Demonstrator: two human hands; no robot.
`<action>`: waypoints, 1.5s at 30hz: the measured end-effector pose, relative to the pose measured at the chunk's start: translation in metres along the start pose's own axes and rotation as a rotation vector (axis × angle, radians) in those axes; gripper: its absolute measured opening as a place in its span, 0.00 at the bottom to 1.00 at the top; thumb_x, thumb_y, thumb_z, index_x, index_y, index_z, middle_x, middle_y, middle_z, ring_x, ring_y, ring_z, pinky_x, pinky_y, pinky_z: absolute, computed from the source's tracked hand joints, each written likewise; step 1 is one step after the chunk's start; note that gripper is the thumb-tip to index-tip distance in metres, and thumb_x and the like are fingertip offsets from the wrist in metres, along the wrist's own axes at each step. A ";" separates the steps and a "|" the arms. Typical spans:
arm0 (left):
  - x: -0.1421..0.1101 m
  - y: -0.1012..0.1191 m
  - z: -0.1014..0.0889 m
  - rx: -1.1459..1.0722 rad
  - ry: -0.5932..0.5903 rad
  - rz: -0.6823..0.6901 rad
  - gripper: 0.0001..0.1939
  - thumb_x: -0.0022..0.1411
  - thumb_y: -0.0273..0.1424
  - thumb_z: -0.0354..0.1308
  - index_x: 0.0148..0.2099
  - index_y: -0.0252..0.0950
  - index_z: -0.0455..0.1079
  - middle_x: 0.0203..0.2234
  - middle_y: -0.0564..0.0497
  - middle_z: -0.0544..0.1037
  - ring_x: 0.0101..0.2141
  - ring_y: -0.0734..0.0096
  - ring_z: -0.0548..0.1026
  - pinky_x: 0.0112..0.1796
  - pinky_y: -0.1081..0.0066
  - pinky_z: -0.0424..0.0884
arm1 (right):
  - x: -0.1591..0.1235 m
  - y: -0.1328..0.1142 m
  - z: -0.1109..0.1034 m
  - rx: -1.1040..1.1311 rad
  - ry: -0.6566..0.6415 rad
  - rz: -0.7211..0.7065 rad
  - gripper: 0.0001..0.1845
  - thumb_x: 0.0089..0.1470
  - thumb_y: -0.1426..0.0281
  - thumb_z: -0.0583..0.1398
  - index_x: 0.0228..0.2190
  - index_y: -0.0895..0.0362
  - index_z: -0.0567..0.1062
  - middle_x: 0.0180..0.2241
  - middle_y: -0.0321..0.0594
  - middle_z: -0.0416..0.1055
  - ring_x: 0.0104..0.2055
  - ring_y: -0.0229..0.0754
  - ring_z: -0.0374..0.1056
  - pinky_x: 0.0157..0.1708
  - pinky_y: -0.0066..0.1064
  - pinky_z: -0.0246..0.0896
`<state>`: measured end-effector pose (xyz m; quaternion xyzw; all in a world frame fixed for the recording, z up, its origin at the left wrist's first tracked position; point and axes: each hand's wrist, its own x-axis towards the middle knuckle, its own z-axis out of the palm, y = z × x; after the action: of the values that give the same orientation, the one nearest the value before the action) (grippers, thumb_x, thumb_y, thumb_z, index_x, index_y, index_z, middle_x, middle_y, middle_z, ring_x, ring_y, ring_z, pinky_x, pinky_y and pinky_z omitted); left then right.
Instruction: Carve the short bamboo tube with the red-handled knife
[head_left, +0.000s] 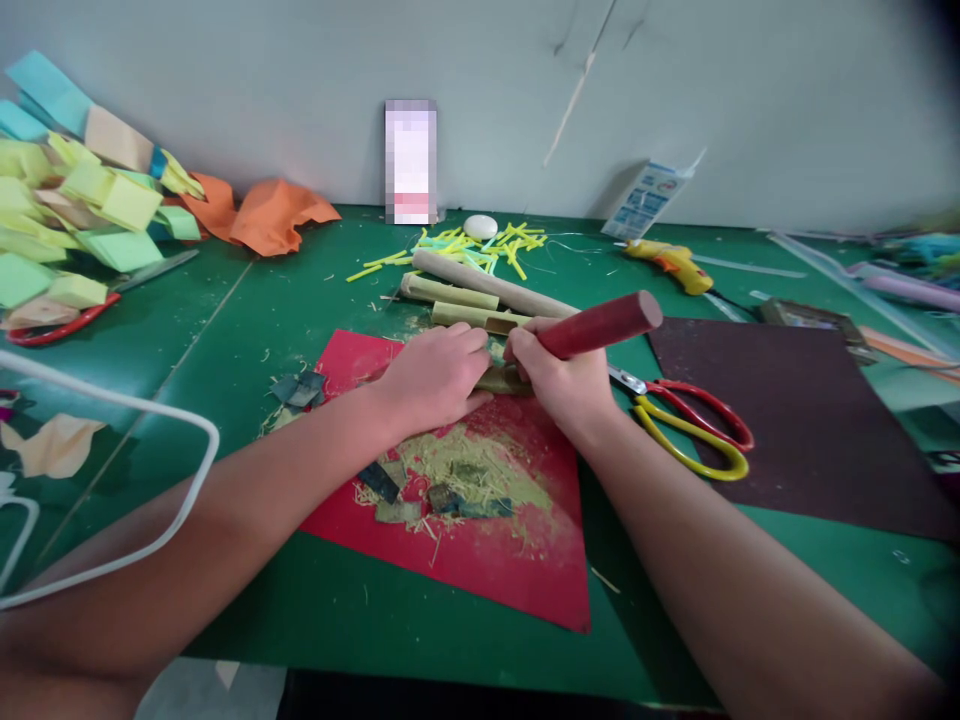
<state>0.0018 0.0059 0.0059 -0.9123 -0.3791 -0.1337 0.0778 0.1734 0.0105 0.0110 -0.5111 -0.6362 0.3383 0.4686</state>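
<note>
My left hand (439, 372) is closed around a short olive-green bamboo piece (504, 380) over a red sheet (525, 590). My right hand (566, 378) grips a tool with a thick red handle (604, 325); the handle points up to the right. Its working end is hidden by my fingers, close to the bamboo piece. Pale shavings and dust (480, 465) lie on the sheet below my hands, with several dark flakes among them. Just beyond my hands lie a notched bamboo tube (465, 315), another bamboo tube (454, 291) and a longer pale rod (487, 278).
Scissors (694, 430) with red and yellow handles lie right of my right hand, partly on a dark sheet (787, 420). A yellow glue gun (667, 265) lies behind. Folded papers (112, 205) are heaped left. A phone (410, 160) leans on the wall. A white cable (214, 450) crosses my left arm.
</note>
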 end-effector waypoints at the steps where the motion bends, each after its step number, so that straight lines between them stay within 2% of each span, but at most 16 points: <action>1: 0.000 0.001 0.000 0.011 -0.008 0.001 0.14 0.62 0.38 0.63 0.42 0.31 0.75 0.37 0.43 0.76 0.39 0.59 0.72 0.35 0.63 0.67 | 0.000 0.000 0.000 -0.011 -0.010 -0.012 0.13 0.50 0.68 0.59 0.17 0.54 0.68 0.16 0.32 0.60 0.21 0.35 0.55 0.23 0.31 0.54; 5: -0.001 0.005 0.000 0.056 -0.031 0.001 0.19 0.66 0.44 0.57 0.41 0.30 0.75 0.35 0.42 0.77 0.38 0.57 0.73 0.36 0.61 0.66 | 0.001 0.003 0.000 -0.044 -0.062 -0.062 0.13 0.50 0.68 0.59 0.17 0.54 0.67 0.17 0.33 0.61 0.23 0.36 0.56 0.26 0.32 0.55; 8: -0.002 0.007 -0.002 0.072 -0.004 0.011 0.19 0.67 0.42 0.53 0.38 0.31 0.76 0.33 0.42 0.77 0.38 0.57 0.73 0.36 0.60 0.64 | 0.001 0.005 0.000 -0.034 -0.068 -0.052 0.13 0.51 0.67 0.59 0.17 0.55 0.66 0.18 0.32 0.60 0.23 0.36 0.55 0.27 0.33 0.55; 14: -0.001 0.008 -0.004 0.036 0.020 -0.020 0.15 0.63 0.40 0.59 0.39 0.31 0.74 0.33 0.43 0.77 0.38 0.57 0.73 0.35 0.61 0.65 | -0.003 0.002 -0.002 -0.006 0.006 -0.062 0.13 0.52 0.66 0.59 0.18 0.54 0.69 0.18 0.33 0.61 0.23 0.36 0.56 0.26 0.33 0.55; 24: 0.001 0.008 -0.003 -0.065 -0.006 -0.092 0.13 0.60 0.36 0.63 0.41 0.33 0.68 0.37 0.43 0.77 0.40 0.58 0.74 0.37 0.62 0.68 | -0.003 0.001 -0.001 0.010 -0.062 -0.055 0.14 0.51 0.67 0.58 0.16 0.54 0.68 0.16 0.33 0.60 0.22 0.36 0.56 0.25 0.32 0.55; 38: 0.000 0.007 -0.001 -0.092 -0.003 -0.115 0.12 0.61 0.36 0.62 0.42 0.33 0.67 0.38 0.43 0.75 0.41 0.57 0.73 0.36 0.62 0.67 | -0.002 0.003 -0.002 0.009 -0.091 -0.054 0.14 0.50 0.68 0.57 0.15 0.54 0.65 0.16 0.32 0.58 0.22 0.36 0.55 0.25 0.32 0.54; 45: 0.000 0.006 0.000 -0.045 0.018 -0.080 0.11 0.61 0.35 0.62 0.41 0.34 0.67 0.37 0.44 0.75 0.40 0.58 0.73 0.37 0.63 0.68 | -0.004 0.002 0.001 0.002 -0.058 -0.058 0.16 0.53 0.65 0.59 0.16 0.54 0.65 0.16 0.32 0.59 0.22 0.35 0.55 0.25 0.32 0.55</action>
<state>0.0062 0.0012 0.0056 -0.8967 -0.4116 -0.1532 0.0552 0.1736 0.0075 0.0077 -0.4820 -0.6637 0.3397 0.4603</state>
